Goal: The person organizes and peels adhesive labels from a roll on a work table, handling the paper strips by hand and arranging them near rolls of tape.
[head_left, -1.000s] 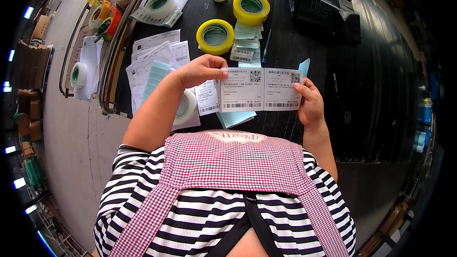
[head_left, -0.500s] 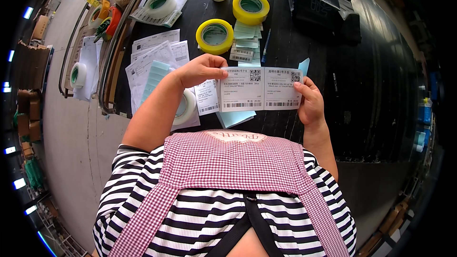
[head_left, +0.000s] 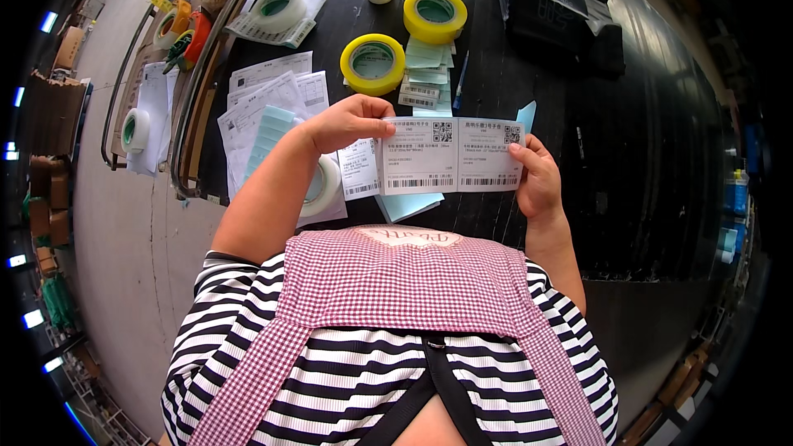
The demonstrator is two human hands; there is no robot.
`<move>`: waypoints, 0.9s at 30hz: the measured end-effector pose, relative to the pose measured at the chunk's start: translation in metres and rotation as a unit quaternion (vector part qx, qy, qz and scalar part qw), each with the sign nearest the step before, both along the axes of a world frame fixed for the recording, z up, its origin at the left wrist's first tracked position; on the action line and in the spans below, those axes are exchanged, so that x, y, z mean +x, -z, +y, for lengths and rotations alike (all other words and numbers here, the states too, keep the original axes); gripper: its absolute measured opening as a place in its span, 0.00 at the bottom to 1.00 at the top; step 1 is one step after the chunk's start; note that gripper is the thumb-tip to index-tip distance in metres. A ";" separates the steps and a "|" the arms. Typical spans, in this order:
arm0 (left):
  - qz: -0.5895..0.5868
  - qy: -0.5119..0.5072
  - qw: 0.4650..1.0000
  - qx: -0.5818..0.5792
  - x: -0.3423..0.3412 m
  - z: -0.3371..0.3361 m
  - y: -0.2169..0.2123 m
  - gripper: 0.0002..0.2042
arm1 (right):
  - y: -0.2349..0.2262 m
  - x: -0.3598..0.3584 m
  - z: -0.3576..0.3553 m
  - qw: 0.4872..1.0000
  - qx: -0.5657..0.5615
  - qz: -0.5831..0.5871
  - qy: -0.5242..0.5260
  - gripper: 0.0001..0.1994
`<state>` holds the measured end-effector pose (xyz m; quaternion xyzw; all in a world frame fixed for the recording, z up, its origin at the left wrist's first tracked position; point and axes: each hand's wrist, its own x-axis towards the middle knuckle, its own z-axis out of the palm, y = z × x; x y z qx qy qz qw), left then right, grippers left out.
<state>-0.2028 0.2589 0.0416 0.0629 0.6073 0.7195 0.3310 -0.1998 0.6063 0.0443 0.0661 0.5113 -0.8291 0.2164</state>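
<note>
A strip of white printed labels, with barcodes and square codes, is stretched between my two hands above the near edge of the black table. My left hand pinches its upper left corner, thumb on the front. At the right end, my right hand grips the strip with its thumb over the face. Another label shows beside the strip, below my left hand. Pale blue label backing lies beneath, and a blue tip sticks up behind the right end.
Two yellow tape rolls lie beyond my hands, beside a blue pen. Printed sheets and a clear tape roll lie left. Black plastic bags are piled far right. A metal-railed cart stands along the left.
</note>
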 end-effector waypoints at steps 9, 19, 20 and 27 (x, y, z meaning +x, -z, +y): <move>0.004 -0.002 1.000 0.000 0.002 0.001 -0.002 0.11 | -0.006 0.003 -0.004 1.000 0.008 -0.004 0.021 0.01; 0.006 0.000 1.000 0.003 0.003 -0.001 0.000 0.11 | -0.002 0.003 -0.001 1.000 -0.004 -0.001 0.002 0.03; 0.007 0.000 1.000 0.003 0.003 -0.001 -0.001 0.11 | -0.002 0.003 -0.001 1.000 -0.003 0.001 0.003 0.03; 0.011 0.005 1.000 -0.004 0.004 0.000 0.001 0.11 | 0.000 0.004 0.000 1.000 0.006 0.002 0.004 0.02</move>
